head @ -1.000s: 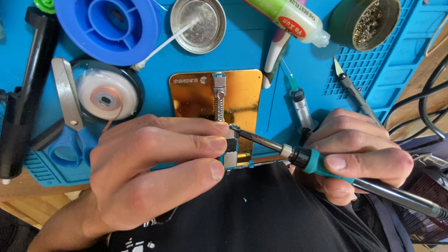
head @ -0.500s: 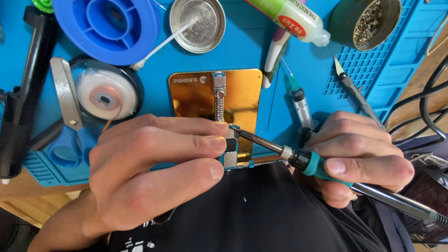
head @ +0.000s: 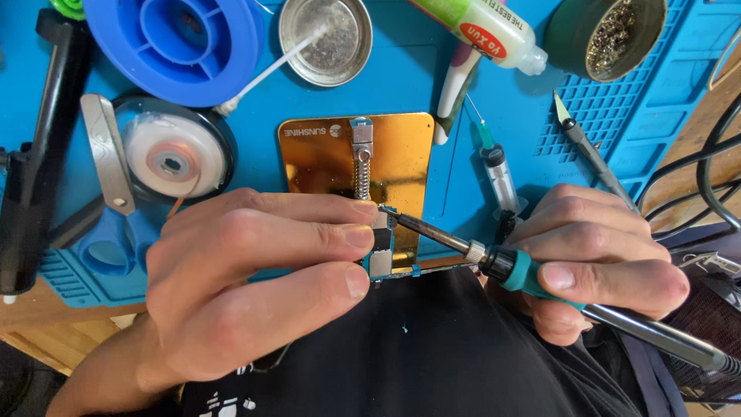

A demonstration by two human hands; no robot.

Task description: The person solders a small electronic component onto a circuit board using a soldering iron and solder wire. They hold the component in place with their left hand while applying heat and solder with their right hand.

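My left hand [head: 247, 286] pinches a small circuit board [head: 380, 261] that sits clamped in a gold board holder [head: 324, 158] with a spring clamp [head: 361, 166]. A soldering iron [head: 525, 274] with a teal grip is held in my right hand [head: 602, 266], and its tip touches the top of the board right beside my left fingertips. The board is mostly hidden by my fingers. Both hands rest at the near edge of the blue work mat [head: 417, 77], above my black shirt.
On the mat lie a blue solder spool [head: 170, 46], a round wick reel [head: 174, 150], a metal tin [head: 324, 38] with a cotton swab, a glue tube [head: 478, 27], a syringe [head: 498, 174], a craft knife [head: 590, 154] and a brass-wool tip cleaner [head: 610, 35]. Black cables [head: 710, 166] run at right.
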